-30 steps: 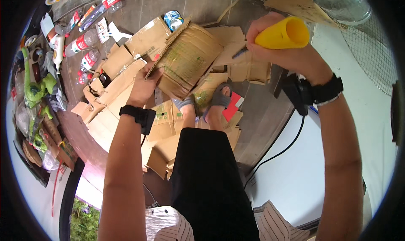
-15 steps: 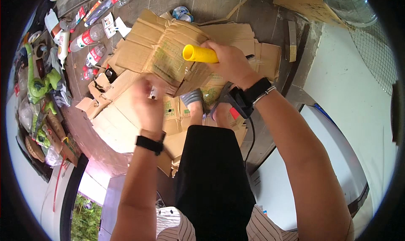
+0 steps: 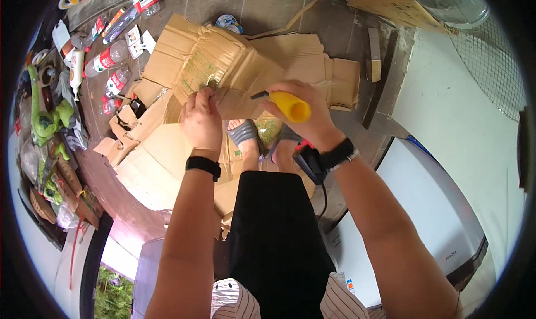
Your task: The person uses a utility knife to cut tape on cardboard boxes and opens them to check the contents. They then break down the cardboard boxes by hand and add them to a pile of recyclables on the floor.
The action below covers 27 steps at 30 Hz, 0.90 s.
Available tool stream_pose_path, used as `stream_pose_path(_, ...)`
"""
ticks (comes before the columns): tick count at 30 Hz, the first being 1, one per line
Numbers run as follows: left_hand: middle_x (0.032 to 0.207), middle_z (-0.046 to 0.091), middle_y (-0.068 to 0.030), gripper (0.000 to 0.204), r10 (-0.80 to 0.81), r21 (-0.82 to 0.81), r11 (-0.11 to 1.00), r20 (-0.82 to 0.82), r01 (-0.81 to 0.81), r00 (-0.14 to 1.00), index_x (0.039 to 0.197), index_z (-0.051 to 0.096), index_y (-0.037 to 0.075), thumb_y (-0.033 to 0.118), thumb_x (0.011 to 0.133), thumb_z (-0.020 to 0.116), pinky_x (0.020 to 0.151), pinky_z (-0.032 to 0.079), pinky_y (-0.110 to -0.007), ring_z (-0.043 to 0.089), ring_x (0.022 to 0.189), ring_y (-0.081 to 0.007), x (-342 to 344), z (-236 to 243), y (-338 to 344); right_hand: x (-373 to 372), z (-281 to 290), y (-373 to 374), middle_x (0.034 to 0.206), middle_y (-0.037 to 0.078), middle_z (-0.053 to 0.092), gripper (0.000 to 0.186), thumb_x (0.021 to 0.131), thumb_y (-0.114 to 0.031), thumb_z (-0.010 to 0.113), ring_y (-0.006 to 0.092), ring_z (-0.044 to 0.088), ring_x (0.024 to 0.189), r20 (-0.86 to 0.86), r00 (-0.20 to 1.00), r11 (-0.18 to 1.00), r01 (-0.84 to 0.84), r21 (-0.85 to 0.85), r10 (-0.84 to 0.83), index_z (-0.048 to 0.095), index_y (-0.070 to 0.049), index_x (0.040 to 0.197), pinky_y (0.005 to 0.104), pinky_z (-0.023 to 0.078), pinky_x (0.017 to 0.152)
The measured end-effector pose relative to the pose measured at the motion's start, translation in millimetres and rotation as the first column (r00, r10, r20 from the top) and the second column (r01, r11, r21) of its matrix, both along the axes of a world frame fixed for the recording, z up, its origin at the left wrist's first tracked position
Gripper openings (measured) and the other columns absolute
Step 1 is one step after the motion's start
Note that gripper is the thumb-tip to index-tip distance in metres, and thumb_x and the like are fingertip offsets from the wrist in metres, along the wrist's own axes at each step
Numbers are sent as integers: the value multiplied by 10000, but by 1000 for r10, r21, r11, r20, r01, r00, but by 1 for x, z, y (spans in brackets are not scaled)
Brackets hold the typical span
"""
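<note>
My left hand (image 3: 202, 120) is closed on the near edge of a folded piece of brown cardboard (image 3: 192, 62), lifted above flattened cardboard lower down. Its thumb and fingers pinch near a corner where a shiny, see-through strip catches light. To its right, my right hand (image 3: 312, 109) grips a tool with a hollow yellow handle (image 3: 294, 108). The handle's open end points down toward me, and a short dark tip (image 3: 259, 95) sticks out left beside the cardboard. What joins tip and handle is hidden by my fingers.
Flattened cardboard (image 3: 151, 160) spreads around my sandalled feet (image 3: 244, 133). Plastic bottles (image 3: 109, 57) and a crushed can (image 3: 229, 23) lie beyond. Green toys and clutter (image 3: 47, 115) line the left. A white appliance (image 3: 430, 201) stands right; a cardboard box (image 3: 391, 3) is at the far right.
My left hand has moved up and pinches the cardboard edge. My right hand has come down and turned, so the yellow handle points toward me and the dark tip points left.
</note>
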<state>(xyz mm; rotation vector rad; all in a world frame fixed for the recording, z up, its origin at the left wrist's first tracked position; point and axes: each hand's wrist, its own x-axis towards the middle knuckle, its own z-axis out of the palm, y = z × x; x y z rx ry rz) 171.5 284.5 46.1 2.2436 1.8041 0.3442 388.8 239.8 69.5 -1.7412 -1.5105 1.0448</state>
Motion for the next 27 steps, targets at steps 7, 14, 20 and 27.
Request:
stream_pose_path(7, 885, 669, -109, 81, 141, -276, 953, 51, -121, 989, 907, 585, 86, 126, 847, 622, 664, 505, -394, 647, 787, -311, 3, 2, 11, -11, 15, -36, 1000, 19, 613, 259, 844, -137, 704, 100, 587, 906, -625, 663, 902, 205, -379, -413, 583, -118, 1072, 203, 483, 772)
stream_pose_path(14, 862, 674, -139, 154, 195, -284, 949, 189, -136, 962, 944, 646, 54, 155, 828, 649, 696, 512, -367, 658, 785, -303, -18, -18, 12, -27, 1, -23, 1056, 55, 620, 244, 836, -4, 660, 146, 587, 977, -493, 848, 972, 234, 22, -193, 592, -75, 1059, 255, 466, 854)
stream_pose_path(20, 851, 682, -143, 163, 274, -367, 914, 243, -174, 930, 917, 670, 43, 167, 811, 675, 689, 515, -343, 667, 767, -286, -14, -19, 8, -31, 3, -10, 971, 79, 638, 214, 802, -47, 687, 208, 609, 884, -503, 844, 964, 257, 72, -187, 610, -67, 1000, 303, 482, 793)
stream_pose_path(27, 805, 672, -147, 114, 262, -335, 925, 229, -177, 938, 864, 678, 48, 141, 798, 674, 658, 510, -341, 661, 722, -283, 1, -2, -2, -32, 8, -6, 907, 88, 643, 162, 786, -62, 685, 233, 623, 838, -393, 895, 963, 258, 76, -209, 623, -66, 936, 310, 494, 760)
